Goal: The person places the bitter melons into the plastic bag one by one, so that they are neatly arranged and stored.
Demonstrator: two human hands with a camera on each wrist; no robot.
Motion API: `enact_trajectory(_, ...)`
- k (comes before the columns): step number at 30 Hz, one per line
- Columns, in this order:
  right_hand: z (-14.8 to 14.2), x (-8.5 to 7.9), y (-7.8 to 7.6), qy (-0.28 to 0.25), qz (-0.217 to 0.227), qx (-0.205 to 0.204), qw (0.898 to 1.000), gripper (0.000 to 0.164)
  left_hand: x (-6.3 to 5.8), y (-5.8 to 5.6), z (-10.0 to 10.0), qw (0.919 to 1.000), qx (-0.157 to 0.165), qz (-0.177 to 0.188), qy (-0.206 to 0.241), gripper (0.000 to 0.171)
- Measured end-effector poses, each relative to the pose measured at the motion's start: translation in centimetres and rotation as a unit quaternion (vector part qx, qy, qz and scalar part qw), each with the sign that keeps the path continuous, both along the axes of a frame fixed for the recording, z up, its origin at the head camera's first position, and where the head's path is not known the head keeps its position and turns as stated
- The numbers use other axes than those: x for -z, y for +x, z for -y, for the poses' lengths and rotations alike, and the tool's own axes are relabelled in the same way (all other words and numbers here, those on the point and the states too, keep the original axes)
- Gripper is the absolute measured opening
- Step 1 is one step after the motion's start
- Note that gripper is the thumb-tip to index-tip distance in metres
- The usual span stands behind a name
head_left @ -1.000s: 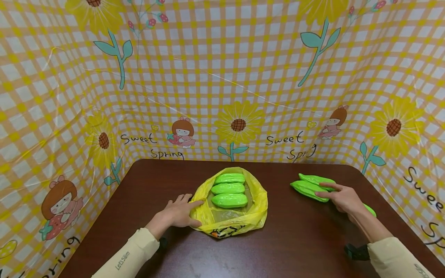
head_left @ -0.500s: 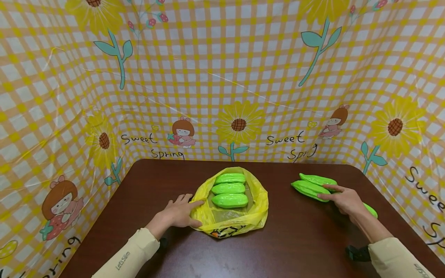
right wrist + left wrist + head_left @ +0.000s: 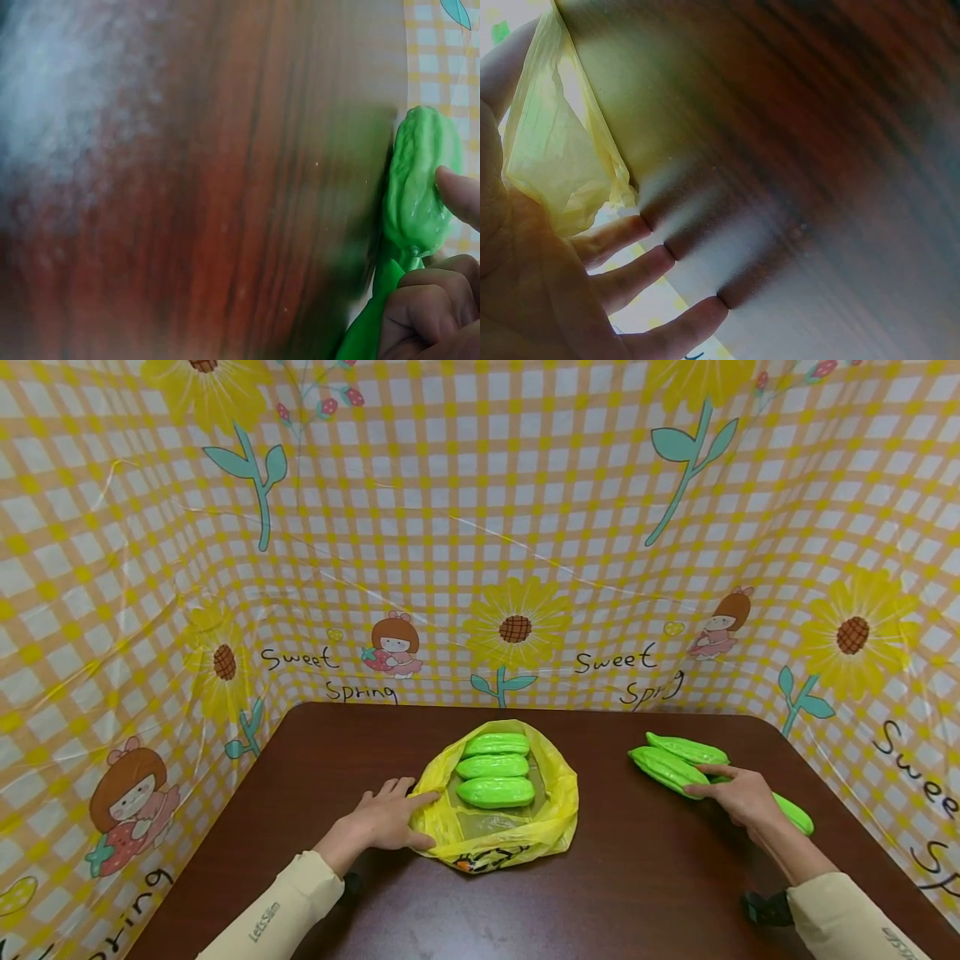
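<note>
An open yellow plastic bag (image 3: 557,810) lies mid-table with three bright green gourds (image 3: 495,792) side by side in it. My left hand (image 3: 384,820) lies flat, fingers straight, pressing the bag's left edge; the left wrist view shows the fingertips (image 3: 649,264) on the wood beside the bag's film (image 3: 555,165). At the right, two green gourds (image 3: 670,760) lie together. My right hand (image 3: 738,795) grips a third gourd (image 3: 793,814) that pokes out behind it. In the right wrist view the curled fingers (image 3: 424,307) wrap that gourd (image 3: 366,326) and one fingertip touches a neighbouring gourd (image 3: 412,187).
The dark brown table (image 3: 645,877) is walled on three sides by a yellow checked sheet with sunflowers (image 3: 517,627). Bare wood lies between the bag and the right-hand gourds and along the front edge.
My right hand has slid slightly right and nearer to me, its fingers curling round the third gourd, more of which shows now. The left hand and the bag have stayed put.
</note>
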State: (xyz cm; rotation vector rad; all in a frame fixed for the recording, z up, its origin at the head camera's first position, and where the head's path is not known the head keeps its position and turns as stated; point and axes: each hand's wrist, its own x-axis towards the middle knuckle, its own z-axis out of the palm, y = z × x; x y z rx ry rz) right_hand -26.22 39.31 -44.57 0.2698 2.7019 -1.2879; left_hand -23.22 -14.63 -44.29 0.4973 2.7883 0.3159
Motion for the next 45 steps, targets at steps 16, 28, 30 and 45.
enact_trajectory(16, 0.1, -0.3, -0.1, 0.001, -0.004, -0.003, 1.0, 0.083, -0.2, -0.3, -0.1, 1.0, -0.002, -0.004, -0.004, 0.077)
enact_trajectory(28, -0.1, -0.3, 0.0, -0.012, 0.006, -0.009, 1.0, 0.083, -0.1, -0.6, 0.0, 1.0, 0.0, 0.002, 0.006, 0.076)
enact_trajectory(30, 0.0, -0.4, 0.1, -0.011, 0.006, -0.009, 1.0, 0.083, -0.1, -0.6, 0.0, 1.0, -0.001, 0.002, 0.01, 0.076)
enact_trajectory(45, 1.0, -1.5, 0.7, -0.008, 0.005, -0.029, 1.0, 0.084, -0.2, -0.5, 0.1, 0.9991, 0.009, 0.023, 0.035, 0.078)
